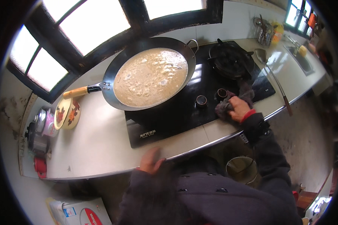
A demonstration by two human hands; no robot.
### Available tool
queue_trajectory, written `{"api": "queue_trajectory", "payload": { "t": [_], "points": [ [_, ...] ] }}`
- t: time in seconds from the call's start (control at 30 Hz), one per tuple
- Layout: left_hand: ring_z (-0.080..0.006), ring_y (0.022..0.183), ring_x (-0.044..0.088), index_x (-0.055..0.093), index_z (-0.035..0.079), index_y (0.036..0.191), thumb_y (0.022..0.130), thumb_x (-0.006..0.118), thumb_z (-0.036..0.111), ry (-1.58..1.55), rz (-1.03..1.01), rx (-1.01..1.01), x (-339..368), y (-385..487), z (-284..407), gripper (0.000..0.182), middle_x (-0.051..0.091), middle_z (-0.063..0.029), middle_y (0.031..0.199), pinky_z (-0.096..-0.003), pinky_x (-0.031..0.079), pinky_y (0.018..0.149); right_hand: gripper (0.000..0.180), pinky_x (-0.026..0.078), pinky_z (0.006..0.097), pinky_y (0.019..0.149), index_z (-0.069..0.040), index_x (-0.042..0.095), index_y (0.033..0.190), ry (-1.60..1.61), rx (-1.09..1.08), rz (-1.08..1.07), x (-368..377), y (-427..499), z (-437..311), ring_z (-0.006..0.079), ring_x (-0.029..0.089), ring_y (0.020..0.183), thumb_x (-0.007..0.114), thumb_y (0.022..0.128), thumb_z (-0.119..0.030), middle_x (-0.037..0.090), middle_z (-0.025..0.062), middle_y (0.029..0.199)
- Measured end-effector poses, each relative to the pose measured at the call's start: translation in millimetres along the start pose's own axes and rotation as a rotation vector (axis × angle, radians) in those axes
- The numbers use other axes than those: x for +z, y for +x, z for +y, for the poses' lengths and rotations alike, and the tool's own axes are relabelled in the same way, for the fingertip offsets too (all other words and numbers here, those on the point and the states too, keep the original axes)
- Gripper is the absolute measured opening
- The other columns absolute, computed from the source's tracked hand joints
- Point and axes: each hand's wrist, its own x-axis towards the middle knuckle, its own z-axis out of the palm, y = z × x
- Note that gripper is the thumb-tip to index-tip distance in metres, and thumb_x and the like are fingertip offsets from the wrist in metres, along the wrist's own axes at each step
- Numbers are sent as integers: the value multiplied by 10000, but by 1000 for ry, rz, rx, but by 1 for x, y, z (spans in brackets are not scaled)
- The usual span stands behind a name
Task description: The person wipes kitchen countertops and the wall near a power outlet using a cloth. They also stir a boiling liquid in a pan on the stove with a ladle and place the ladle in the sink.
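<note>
My right hand (240, 109) grips a dark grey cloth (224, 108), which lies on the front right of the black glass gas hob (169, 126) beside a control knob (222, 93). A second knob (201, 100) is just to its left. Behind the cloth is the bare right burner with its pan support (231, 60). A large wok (108, 94) with a wooden handle stands on the hob's left side, holding a pale brown, bubbling liquid (150, 78). My left hand (151, 160) rests at the counter's front edge, somewhat blurred, with nothing seen in it.
A long-handled wok spatula (274, 76) lies right of the hob. Farther right are a wire utensil basket (265, 38) and a sink (301, 62). A flowered enamel pot (74, 114) and a dark pot (39, 140) stand left. Below the counter are a bucket (241, 168) and a box (101, 209).
</note>
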Motion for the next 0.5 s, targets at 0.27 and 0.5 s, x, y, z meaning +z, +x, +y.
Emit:
{"api": "queue_trajectory", "payload": {
  "t": [0.27, 0.5],
  "points": [
    [-346, 997, 529, 496, 25, 1119, 689, 712, 155, -43, -37, 9, 6, 9, 2, 499, 548, -191, 1073, -376, 439, 830, 263, 441, 409, 797, 10, 543, 870, -140, 60, -38, -26, 1, 44, 366, 523, 912, 577, 631, -94, 521, 195, 941],
    [-331, 948, 558, 507, 17, 1098, 694, 711, 144, -20, 51, 41, 7, 11, 4, 470, 570, -180, 1028, -363, 447, 816, 300, 459, 419, 811, 52, 591, 892, -227, 346, -136, -28, 7, 12, 384, 558, 896, 570, 654, -129, 534, 249, 1007]
  ]
}}
